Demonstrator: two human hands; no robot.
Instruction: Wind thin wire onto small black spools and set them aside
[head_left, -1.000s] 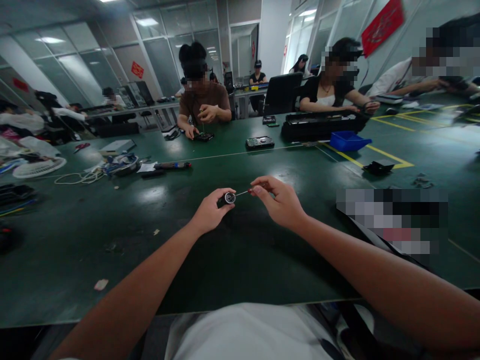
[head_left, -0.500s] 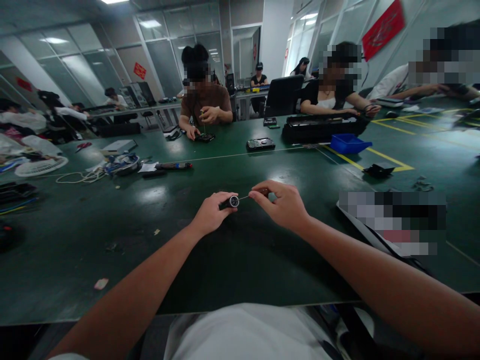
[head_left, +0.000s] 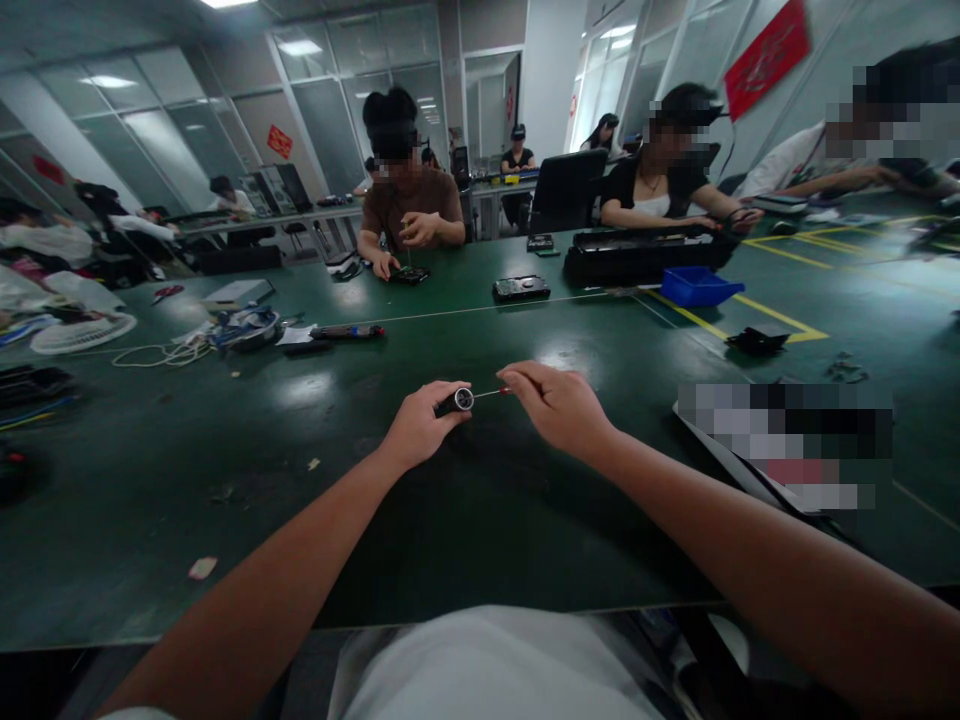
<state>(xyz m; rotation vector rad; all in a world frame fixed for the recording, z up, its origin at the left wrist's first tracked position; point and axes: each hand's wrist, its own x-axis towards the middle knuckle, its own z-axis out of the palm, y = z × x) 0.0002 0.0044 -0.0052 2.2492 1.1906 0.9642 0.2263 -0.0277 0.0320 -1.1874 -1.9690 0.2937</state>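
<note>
green table [head_left: 525, 540] fills most of the lower view; its scatter lies as it did half a second ago, the view itself nearly steady after a small shift since the first frame. far side: co-worker in a brown top [head_left: 420, 205], bent over a small dark part on the surface, pose much the same as before. to the right, long black unit [head_left: 645, 258] in front of a second co-worker [head_left: 660, 175]; blue tray [head_left: 699, 288] just beside it, nearer, unmoved. the wearer's right hand [head_left: 561, 405], over mid-table, is closed, thumb and fingers pinching a slim tool [head_left: 488, 393]. half a second back the brownish handle showed behind the fingertips; now the fingers cover most of it, a red bit left at the shaft's near end. left hand [head_left: 424, 428] curled round a black cylinder [head_left: 448, 404], gripping it, ringed end turned toward the wearer and the other hand. the cylinder sits between the two hands, above the table, its ringed end a touch further left and higher than in the previous frame. tool's metal shaft runs from the right fingertips toward that end; cannot tell whether its tip touches. smallest: pale scrap [head_left: 202, 568], near left, unmoved.
</note>
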